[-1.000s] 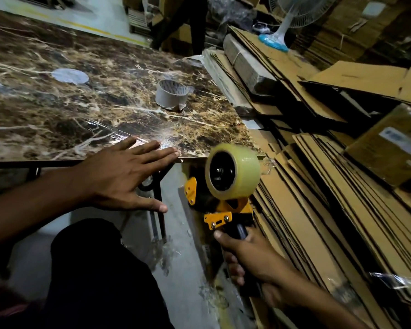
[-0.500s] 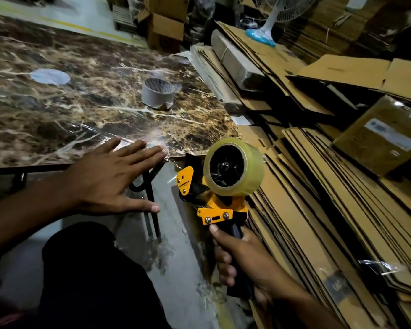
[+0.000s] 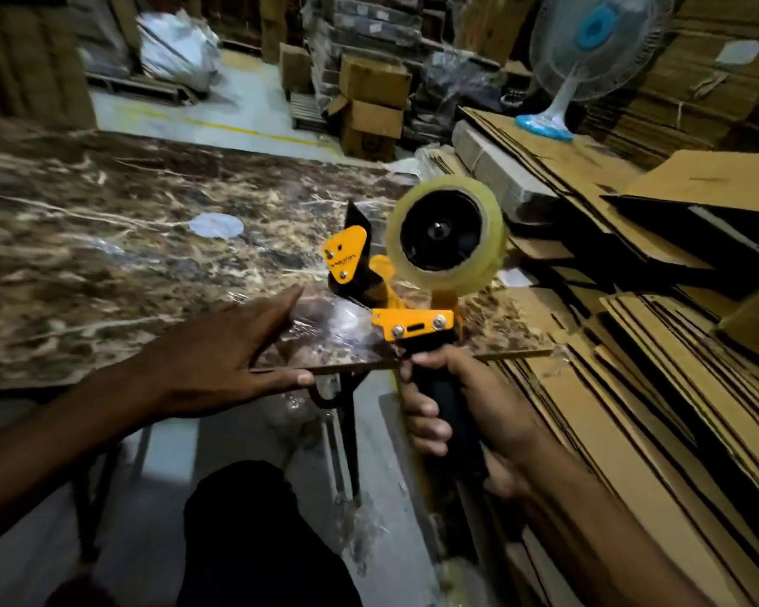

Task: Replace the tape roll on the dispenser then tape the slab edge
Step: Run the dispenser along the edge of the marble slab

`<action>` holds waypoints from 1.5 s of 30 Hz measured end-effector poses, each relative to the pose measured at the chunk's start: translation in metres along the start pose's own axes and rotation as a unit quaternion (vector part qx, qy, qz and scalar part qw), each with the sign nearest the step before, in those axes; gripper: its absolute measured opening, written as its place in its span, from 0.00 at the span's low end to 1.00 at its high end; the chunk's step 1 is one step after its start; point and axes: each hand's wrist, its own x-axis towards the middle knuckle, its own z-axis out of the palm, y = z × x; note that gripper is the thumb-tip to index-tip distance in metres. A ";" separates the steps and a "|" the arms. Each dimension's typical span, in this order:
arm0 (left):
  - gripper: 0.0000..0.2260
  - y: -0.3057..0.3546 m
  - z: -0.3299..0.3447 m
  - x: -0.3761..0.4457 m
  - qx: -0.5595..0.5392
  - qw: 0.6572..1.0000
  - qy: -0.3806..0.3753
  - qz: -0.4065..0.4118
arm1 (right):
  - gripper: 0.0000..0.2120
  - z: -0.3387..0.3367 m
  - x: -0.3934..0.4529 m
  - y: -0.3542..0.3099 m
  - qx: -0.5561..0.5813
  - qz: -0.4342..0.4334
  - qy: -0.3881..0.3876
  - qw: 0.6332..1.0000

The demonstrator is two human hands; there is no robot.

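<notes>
Dispenser (image 3: pixel 406 295) with its fresh roll (image 3: pixel 448 236) sits in your right hand's (image 3: pixel 461 414) closed grip above the slab (image 3: pixel 106 238) corner, while your open left hand (image 3: pixel 220 357), holding nothing, steadies the edge for taping.

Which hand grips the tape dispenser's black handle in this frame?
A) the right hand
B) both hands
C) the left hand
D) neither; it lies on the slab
A: the right hand is wrapped around the black handle of the tape dispenser, while the left hand rests flat at the slab edge.
</notes>
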 end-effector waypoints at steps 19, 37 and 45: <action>0.56 -0.107 -0.029 -0.009 0.042 0.983 0.053 -0.173 | 0.21 0.083 0.217 -0.029 0.050 0.094 -0.054 0.993; 0.47 -0.101 -0.023 -0.008 0.041 0.981 0.082 -0.169 | 0.19 0.070 0.212 -0.022 -0.548 -0.195 0.256 0.772; 0.42 -0.098 -0.024 -0.007 0.043 0.979 0.084 -0.179 | 0.26 0.075 0.216 -0.033 -0.682 -0.287 0.192 0.645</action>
